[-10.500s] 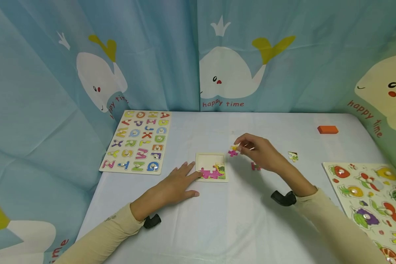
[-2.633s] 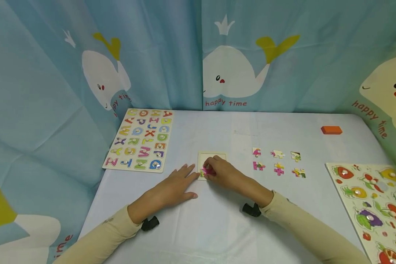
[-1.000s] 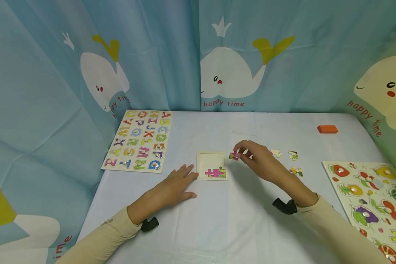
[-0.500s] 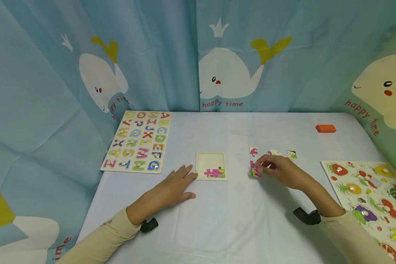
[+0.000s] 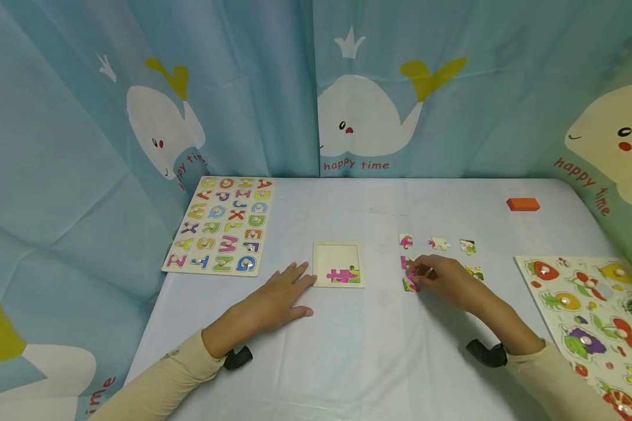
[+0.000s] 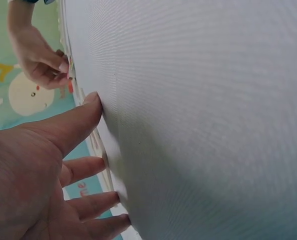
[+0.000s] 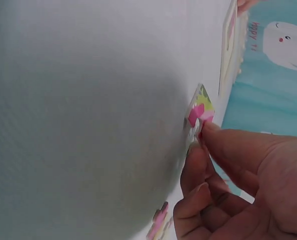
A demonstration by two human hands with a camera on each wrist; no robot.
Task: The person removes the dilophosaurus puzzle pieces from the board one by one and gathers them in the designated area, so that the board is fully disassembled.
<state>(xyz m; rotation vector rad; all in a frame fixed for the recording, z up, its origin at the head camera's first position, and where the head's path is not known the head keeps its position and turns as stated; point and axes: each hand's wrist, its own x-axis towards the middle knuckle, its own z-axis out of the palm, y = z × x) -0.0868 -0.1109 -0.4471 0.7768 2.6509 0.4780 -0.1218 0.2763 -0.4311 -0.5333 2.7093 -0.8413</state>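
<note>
My left hand [image 5: 275,297] lies with its fingers straight on the table, the fingertips at the left edge of a small square puzzle tray [image 5: 336,250]. Pink and green jigsaw pieces [image 5: 342,275] sit fitted together in the tray's lower right corner. My right hand [image 5: 450,282] pinches a pink and green puzzle piece [image 7: 202,106] between thumb and fingers, low over or on the table right of the tray. Just behind it lies another pink piece [image 5: 405,262], partly hidden by the fingers. In the left wrist view, the left hand [image 6: 53,165] has spread fingers.
Loose pieces lie behind the right hand: a pink and white one [image 5: 406,241], a pale one [image 5: 439,243] and a green one [image 5: 467,247]. An alphabet board [image 5: 218,227] stands left, a fruit board [image 5: 584,316] right, an orange block [image 5: 523,204] at back right.
My right hand lifted a corner piece out of the tray and carried it right, down beside the loose pieces. Several pieces from the tray now lie on the table. The left hand stays put.
</note>
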